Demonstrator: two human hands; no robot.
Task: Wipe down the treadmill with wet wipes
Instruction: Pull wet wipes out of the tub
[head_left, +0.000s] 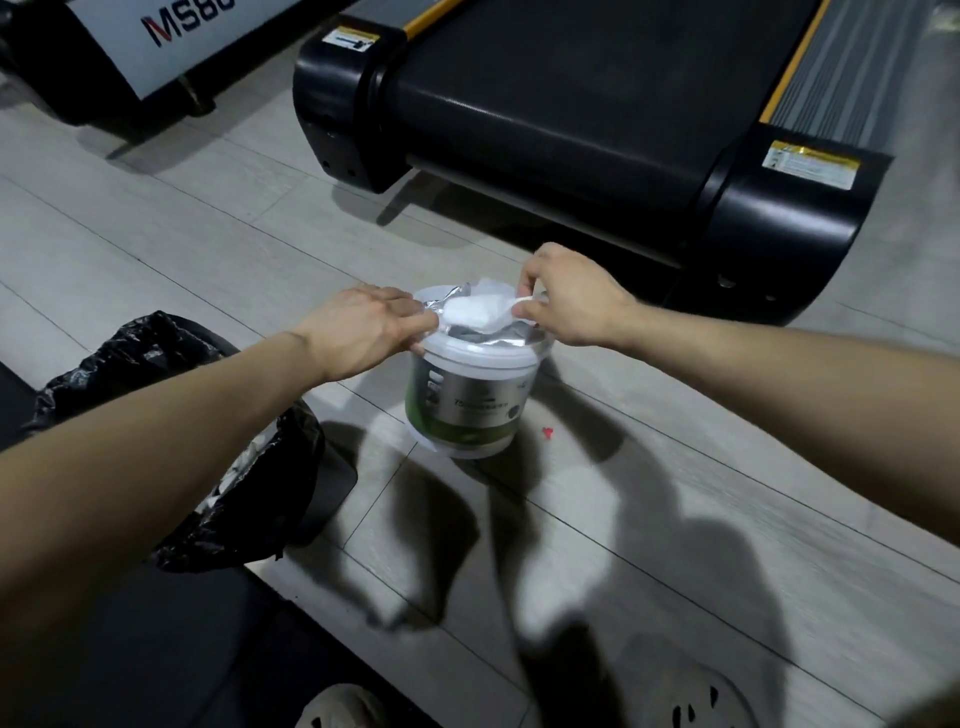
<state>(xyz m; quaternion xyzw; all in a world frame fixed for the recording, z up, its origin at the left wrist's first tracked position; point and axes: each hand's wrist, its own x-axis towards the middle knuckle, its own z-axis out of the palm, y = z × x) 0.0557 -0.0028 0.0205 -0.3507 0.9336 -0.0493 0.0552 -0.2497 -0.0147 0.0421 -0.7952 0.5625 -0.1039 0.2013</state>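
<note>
A white tub of wet wipes (470, 405) with a green and silver label stands on the floor in the middle. Its top is open and shows a foil liner. My left hand (363, 327) grips the tub's left rim. My right hand (571, 296) pinches a white wet wipe (478, 312) that sticks out of the tub's top. The rear end of the black treadmill (571, 104), with its dark belt and yellow side strips, lies just behind the tub.
A bin lined with a black bag (208, 441) stands at the left, with white used wipes inside. Another machine marked MS80 (182, 31) is at the top left. My shoes show at the bottom edge. The floor is grey plank.
</note>
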